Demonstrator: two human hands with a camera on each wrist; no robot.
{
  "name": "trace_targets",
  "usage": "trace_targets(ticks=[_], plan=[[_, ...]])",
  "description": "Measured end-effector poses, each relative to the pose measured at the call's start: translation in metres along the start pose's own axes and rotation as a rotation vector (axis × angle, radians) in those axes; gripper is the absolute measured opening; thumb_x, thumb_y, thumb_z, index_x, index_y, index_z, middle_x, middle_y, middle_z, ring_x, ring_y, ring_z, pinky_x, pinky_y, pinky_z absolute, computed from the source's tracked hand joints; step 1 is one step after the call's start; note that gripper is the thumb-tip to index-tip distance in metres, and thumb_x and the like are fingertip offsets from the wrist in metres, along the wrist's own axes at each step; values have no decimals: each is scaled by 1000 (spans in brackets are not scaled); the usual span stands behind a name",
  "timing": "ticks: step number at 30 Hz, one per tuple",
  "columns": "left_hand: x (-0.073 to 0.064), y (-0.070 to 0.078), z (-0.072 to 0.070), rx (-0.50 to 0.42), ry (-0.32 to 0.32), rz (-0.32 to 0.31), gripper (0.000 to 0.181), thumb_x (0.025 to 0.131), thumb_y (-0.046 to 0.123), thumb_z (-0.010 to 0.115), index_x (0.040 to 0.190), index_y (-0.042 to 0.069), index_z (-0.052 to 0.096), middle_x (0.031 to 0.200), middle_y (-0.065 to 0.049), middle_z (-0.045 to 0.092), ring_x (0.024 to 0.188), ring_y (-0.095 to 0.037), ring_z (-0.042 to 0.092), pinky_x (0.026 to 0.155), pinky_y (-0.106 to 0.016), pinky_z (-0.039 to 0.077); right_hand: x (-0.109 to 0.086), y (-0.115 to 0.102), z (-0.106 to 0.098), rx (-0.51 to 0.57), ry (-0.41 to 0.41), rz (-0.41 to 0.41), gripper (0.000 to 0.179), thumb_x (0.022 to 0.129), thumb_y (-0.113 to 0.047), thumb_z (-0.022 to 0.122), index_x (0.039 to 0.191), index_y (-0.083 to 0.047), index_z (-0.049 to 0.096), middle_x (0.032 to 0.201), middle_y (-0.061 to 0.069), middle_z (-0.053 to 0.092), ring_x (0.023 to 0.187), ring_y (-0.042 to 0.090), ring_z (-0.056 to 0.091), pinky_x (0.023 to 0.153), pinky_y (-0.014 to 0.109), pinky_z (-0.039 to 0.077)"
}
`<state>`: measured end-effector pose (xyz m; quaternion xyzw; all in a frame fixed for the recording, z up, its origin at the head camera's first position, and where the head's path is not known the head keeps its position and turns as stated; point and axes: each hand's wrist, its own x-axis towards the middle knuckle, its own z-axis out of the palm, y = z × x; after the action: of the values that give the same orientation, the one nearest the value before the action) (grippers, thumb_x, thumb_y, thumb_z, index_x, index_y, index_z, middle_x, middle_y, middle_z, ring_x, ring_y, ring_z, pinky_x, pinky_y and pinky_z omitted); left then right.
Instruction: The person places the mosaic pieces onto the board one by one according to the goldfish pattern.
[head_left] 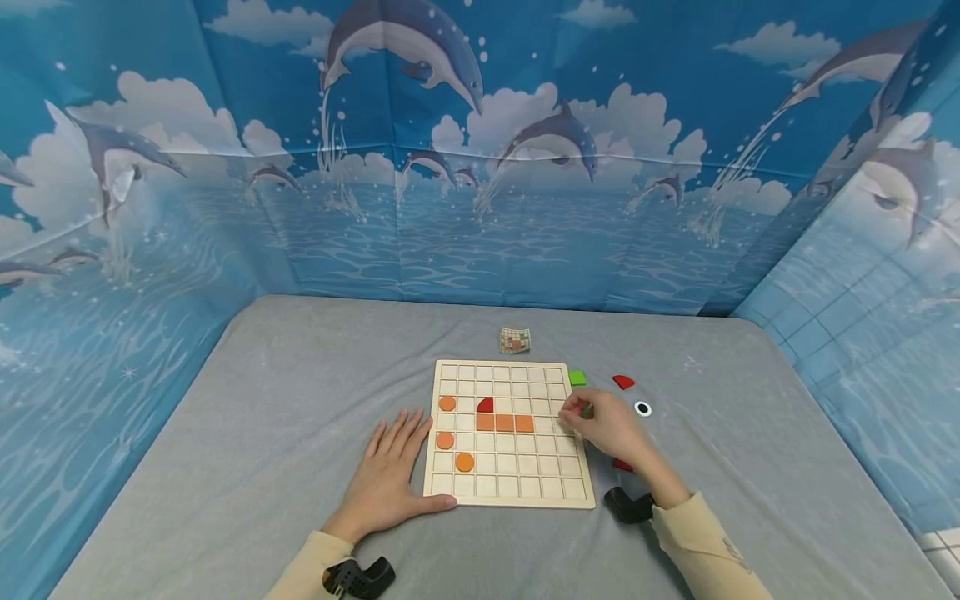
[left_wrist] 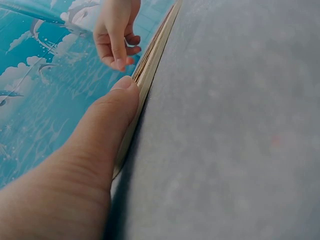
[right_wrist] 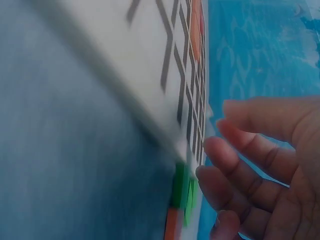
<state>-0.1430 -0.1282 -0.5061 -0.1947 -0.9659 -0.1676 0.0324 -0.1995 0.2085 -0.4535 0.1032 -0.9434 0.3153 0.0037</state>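
Note:
A pale wooden grid board lies on the grey cloth. Against its left edge rests my left hand, fingers spread and straight, the thumb at the near left corner. In the left wrist view, the thumb lies along the board's side. My right hand hovers over the right edge with loosely bent fingers, and no piece shows between them. Orange circles, orange squares and a red quarter-circle sit in the grid. In the right wrist view, green pieces lie beside the board near the fingertips.
A small patterned card lies behind the board. To the right are a green square, a red piece, a white disc with a black centre and another red piece partly under the arm. A dolphin-print curtain surrounds the table.

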Motion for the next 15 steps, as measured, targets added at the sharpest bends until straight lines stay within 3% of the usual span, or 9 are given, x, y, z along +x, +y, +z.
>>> trace_targets(ticks=[8, 15], plan=[[0, 0, -1, -5, -5, -3, 118, 66, 90, 43, 153, 13, 21, 157, -6, 16, 143, -22, 6, 114, -42, -1, -5, 21, -18, -15, 93, -5, 7, 85, -15, 72, 88, -11, 67, 77, -3, 60, 59, 13, 51, 49, 29, 43], [0, 1, -1, 0, -11, -11, 119, 65, 90, 43, 153, 13, 20, 157, -6, 16, 143, -21, 5, 114, -42, -1, -8, 37, -31, -24, 94, 102, 21, 86, -21, 71, 99, -5, 67, 84, 5, 64, 65, 18, 56, 47, 30, 45]])
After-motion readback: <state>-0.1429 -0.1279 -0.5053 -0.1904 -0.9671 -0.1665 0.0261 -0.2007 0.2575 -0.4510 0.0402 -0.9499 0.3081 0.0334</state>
